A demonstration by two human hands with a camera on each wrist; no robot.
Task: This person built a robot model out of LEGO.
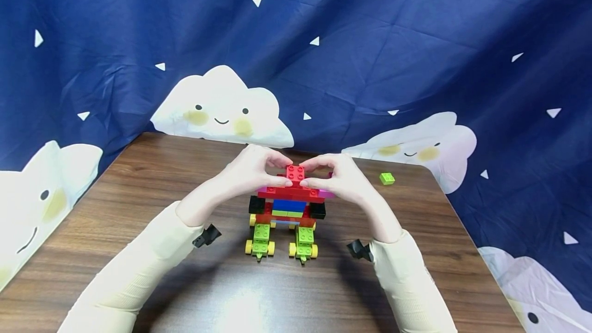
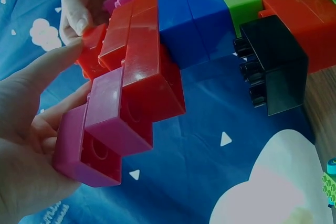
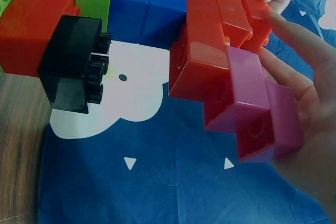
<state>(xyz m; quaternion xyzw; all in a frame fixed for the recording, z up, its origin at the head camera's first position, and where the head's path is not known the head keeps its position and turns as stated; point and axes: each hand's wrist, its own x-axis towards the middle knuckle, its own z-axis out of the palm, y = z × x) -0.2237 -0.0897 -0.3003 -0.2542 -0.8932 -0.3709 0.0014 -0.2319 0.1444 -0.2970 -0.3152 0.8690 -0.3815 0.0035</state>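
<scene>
A model of toy building bricks stands upright on the table, with a small red brick [image 1: 295,172] at its top. My left hand [image 1: 250,172] grips that brick from the left with thumb and a finger. From the other side my right hand [image 1: 341,176] holds it the same way. Below are wide red bricks [image 1: 290,191], a blue section [image 1: 289,205] and a black brick [image 1: 317,210] on the right side. Stepped pink bricks [image 2: 118,114] jut out beside my left palm in the left wrist view. Green wheeled bases [image 1: 261,235] carry the model.
A loose lime-green brick [image 1: 387,179] lies at the back right of the wooden table [image 1: 194,281]. Behind the table hangs a blue cloth [image 1: 296,55] with clouds and triangles, close to its back edge.
</scene>
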